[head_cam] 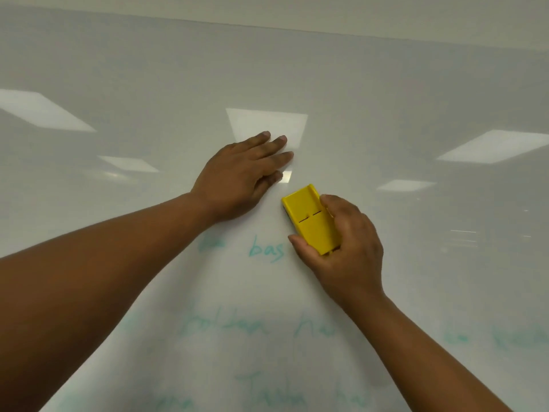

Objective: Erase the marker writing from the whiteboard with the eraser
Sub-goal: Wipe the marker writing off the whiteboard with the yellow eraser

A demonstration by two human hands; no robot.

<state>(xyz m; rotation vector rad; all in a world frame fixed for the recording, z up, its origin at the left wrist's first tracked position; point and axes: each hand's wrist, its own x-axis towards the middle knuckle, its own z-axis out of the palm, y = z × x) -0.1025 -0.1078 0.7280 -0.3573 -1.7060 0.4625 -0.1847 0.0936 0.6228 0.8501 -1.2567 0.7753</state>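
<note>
The whiteboard (416, 99) fills the whole view. My right hand (347, 248) grips a yellow eraser (312, 218) and presses it flat against the board, just right of the teal marker letters "bas" (266, 251). More teal writing (225, 325) runs in fainter lines lower down, with a smudged patch (211, 243) left of "bas". My left hand (240, 176) lies palm-down on the board above and left of the eraser, fingers spread and holding nothing.
Reflections of ceiling lights (267, 123) shine on the glossy surface. The board's top edge (297, 26) runs across the upper part of the view. Faint teal marks (505, 337) sit at the lower right.
</note>
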